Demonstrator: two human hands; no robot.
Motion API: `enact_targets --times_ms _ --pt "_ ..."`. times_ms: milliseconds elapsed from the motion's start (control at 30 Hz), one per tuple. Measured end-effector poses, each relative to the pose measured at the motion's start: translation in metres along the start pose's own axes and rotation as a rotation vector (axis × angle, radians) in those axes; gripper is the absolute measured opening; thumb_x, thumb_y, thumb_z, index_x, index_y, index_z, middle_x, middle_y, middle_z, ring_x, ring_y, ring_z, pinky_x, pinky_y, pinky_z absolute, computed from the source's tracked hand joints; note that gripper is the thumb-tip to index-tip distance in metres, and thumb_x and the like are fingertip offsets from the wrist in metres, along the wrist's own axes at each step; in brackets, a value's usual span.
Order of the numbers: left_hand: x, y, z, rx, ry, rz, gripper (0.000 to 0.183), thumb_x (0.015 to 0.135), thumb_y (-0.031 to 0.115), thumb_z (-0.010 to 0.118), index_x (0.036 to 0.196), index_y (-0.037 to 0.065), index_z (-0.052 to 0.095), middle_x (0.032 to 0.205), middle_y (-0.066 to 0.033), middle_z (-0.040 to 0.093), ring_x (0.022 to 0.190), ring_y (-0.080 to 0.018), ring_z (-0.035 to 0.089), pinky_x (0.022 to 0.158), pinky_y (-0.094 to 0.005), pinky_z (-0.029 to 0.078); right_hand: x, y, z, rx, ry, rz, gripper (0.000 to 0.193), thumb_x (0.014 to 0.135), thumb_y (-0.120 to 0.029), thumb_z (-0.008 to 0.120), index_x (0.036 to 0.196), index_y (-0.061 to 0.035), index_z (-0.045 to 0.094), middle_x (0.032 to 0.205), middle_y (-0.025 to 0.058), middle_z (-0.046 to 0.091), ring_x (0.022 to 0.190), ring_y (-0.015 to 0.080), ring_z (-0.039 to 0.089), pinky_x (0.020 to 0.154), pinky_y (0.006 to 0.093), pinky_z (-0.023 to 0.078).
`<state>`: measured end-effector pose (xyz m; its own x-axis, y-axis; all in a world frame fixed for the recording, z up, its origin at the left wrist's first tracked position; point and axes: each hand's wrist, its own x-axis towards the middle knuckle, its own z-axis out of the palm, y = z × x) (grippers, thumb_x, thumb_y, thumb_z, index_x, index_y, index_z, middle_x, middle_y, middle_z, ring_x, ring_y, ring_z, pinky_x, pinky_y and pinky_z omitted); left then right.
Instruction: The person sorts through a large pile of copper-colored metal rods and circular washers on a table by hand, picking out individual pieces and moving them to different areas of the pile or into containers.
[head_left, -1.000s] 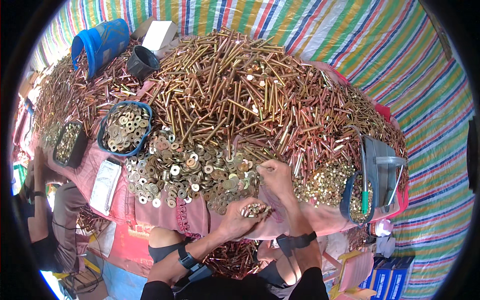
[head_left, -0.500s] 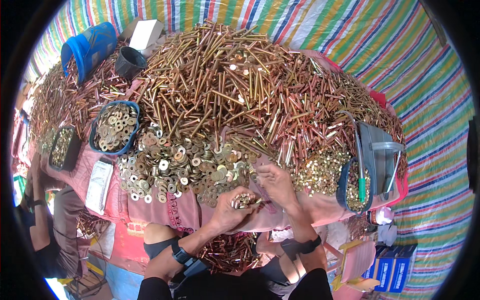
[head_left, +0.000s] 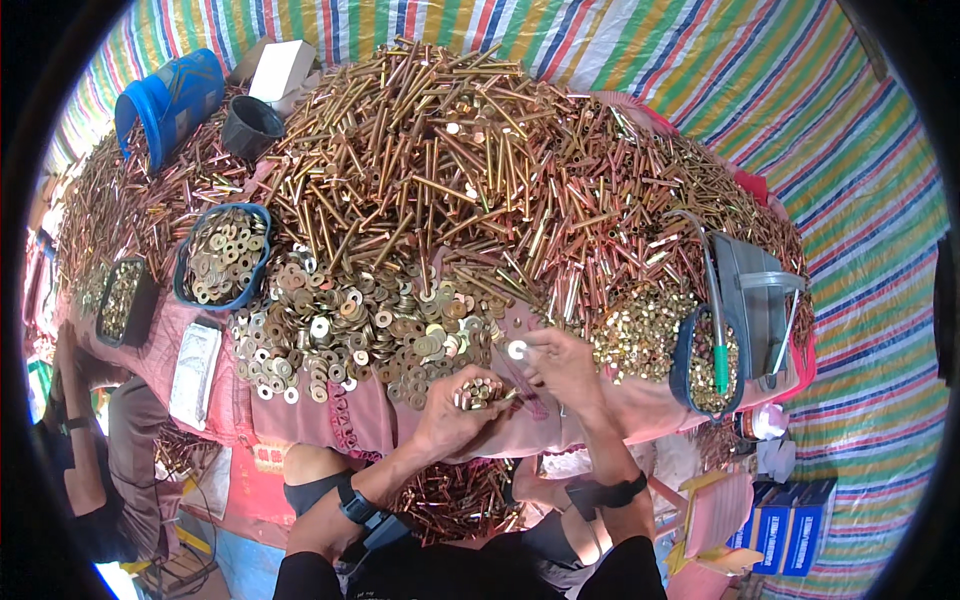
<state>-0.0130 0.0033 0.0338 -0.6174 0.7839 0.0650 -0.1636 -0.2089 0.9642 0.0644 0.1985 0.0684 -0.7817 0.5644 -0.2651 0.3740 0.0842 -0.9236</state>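
Note:
My left hand (head_left: pixel 452 412) is closed round a bunch of bolts (head_left: pixel 482 391), their small ends showing above the fingers. To the right of it, my right hand (head_left: pixel 562 372) pinches a bright round washer (head_left: pixel 517 349) between thumb and fingertips, apart from the bunch. Just beyond both hands spreads a heap of flat washers (head_left: pixel 400 345) on the pink cloth (head_left: pixel 590 425). A pile of small nuts (head_left: pixel 640 335) lies right of my right hand. Behind all of these rises a large mound of long brassy bolts (head_left: pixel 440 160).
A blue-rimmed basin (head_left: pixel 181 270) holds washers at left, beside a dark tray (head_left: pixel 146 310) and a white box (head_left: pixel 196 370). At right stand a blue basin (head_left: pixel 684 395) with nuts and a green-handled tool (head_left: pixel 721 370), and a grey scoop-like container (head_left: pixel 750 270). Another person's arm (head_left: pixel 75 400) is far left.
My right hand now has a washer at its fingertips, where none could be made out before. My left hand stays nearly in place with the bolts. The view has shifted slightly.

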Motion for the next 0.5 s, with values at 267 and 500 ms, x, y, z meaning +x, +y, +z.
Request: enact_targets --times_ms 267,500 --pt "0.003 0.001 0.002 0.012 0.017 -0.029 0.017 0.091 -0.004 0.075 0.106 0.000 0.068 0.089 -0.0056 0.075 0.082 -0.0105 0.070 0.073 -0.0267 0.057 -0.044 -0.021 -0.019 0.281 -0.273 0.032 0.024 0.098 -0.011 0.075 0.118 0.0023 0.069 0.089 0.0075 0.075 0.069 0.0111 0.070 0.062 0.0245 0.059" --pt "0.005 0.006 0.001 0.089 0.012 -0.042 0.019 0.090 -0.007 0.074 0.106 0.001 0.067 0.091 -0.0049 0.075 0.084 -0.0096 0.069 0.074 -0.0268 0.057 -0.052 -0.018 -0.012 0.252 -0.265 -0.016 0.023 0.100 -0.011 0.072 0.118 0.0023 0.068 0.090 0.0068 0.074 0.072 0.0104 0.070 0.063 0.0237 0.058"
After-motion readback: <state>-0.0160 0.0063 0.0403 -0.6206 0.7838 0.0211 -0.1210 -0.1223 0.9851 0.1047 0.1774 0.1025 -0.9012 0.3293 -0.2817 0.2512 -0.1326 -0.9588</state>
